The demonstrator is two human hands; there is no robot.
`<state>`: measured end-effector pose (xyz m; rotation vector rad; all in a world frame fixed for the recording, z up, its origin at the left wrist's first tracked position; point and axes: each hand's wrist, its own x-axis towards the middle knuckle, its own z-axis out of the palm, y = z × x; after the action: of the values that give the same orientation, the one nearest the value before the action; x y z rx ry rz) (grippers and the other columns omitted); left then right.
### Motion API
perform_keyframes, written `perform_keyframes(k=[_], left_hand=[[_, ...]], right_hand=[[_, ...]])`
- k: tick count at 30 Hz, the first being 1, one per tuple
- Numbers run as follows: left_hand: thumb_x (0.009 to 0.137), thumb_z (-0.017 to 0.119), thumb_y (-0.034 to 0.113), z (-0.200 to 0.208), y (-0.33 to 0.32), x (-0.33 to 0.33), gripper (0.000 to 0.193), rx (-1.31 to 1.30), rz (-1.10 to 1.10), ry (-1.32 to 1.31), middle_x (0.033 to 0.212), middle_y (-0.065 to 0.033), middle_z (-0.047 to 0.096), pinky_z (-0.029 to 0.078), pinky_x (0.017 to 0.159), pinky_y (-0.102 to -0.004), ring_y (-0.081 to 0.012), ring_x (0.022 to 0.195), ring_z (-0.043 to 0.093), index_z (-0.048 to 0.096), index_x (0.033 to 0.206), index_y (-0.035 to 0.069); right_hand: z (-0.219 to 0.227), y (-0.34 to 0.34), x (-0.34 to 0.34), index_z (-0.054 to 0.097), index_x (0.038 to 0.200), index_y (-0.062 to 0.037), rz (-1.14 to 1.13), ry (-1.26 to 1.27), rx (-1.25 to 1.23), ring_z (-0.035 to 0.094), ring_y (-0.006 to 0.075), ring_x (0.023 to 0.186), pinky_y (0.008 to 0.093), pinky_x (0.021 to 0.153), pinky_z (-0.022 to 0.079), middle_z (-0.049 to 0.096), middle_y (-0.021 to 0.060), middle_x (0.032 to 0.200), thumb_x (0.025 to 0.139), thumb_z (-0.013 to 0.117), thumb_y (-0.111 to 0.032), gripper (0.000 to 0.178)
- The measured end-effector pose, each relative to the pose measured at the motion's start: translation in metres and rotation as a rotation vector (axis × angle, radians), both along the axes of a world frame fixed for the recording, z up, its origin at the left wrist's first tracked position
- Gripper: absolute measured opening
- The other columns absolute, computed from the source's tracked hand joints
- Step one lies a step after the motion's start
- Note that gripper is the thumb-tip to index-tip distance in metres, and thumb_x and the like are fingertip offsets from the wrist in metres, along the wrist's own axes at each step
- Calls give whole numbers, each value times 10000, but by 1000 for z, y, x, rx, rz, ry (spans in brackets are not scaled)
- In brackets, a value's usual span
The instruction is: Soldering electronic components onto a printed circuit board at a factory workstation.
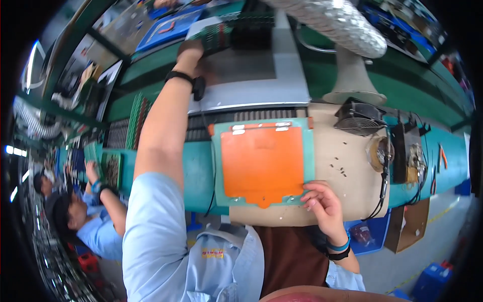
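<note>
My left hand (192, 49) reaches far forward to the upper left, beside a row of green circuit boards (215, 38) on a grey tray. Motion blur and shadow hide its fingers, so I cannot tell whether it grips one. In front of me lies a flat fixture with an orange plate (263, 161) framed in green, with small metal clips along its far and near edges. My right hand (324, 205) rests at the fixture's near right corner. Its fingers are loosely bent and apart, holding nothing that I can see.
Brown paper (352, 166) under the fixture carries small dark bits. Right of it are a black fan (359, 118), a solder wire reel (379, 153) and orange-handled pliers (443, 157). A silver duct (347, 30) hangs above. Green boards (137, 121) stand left; a co-worker (95, 216) sits beyond.
</note>
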<state>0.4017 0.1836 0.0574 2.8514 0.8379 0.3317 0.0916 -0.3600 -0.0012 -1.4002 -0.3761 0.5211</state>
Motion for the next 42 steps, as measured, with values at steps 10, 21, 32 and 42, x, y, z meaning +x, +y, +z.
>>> perform_keyframes(k=[10, 21, 32, 42], left_hand=[[1005, 517, 180, 63, -94, -156, 290, -12, -334, -625, 1072, -208, 742, 555, 891, -469, -418, 1028, 686, 749, 1134, 65], [932, 725, 300, 96, -93, -374, 191, 263, 82, -505, 940, -106, 762, 567, 738, -412, -322, 855, 734, 797, 971, 127], [857, 803, 352, 72, -27, -381, 239, 186, 301, -246, 839, -77, 776, 579, 728, -395, -282, 805, 752, 818, 958, 136], [852, 793, 336, 72, -13, -375, 198, 188, 323, -207, 847, -89, 775, 593, 748, -422, -315, 807, 750, 821, 942, 162]], right_hand=[[-7, 5, -3, 590, 1310, 35, -60, -26, 24, 657, 125, 970, 235, 792, 536, 661, 91, 1191, 1003, 557, -7, 311], [-12, 2, -4, 588, 1309, 42, -64, -100, 98, 649, 124, 984, 240, 809, 523, 648, 100, 1237, 1004, 577, -16, 311], [-14, -3, -4, 575, 1320, 55, -60, -75, 104, 648, 137, 989, 261, 844, 527, 635, 126, 1260, 1007, 564, -7, 319], [-14, -3, 1, 584, 1300, 64, -53, -52, 121, 657, 152, 985, 274, 852, 536, 624, 138, 1281, 1003, 565, -7, 307]])
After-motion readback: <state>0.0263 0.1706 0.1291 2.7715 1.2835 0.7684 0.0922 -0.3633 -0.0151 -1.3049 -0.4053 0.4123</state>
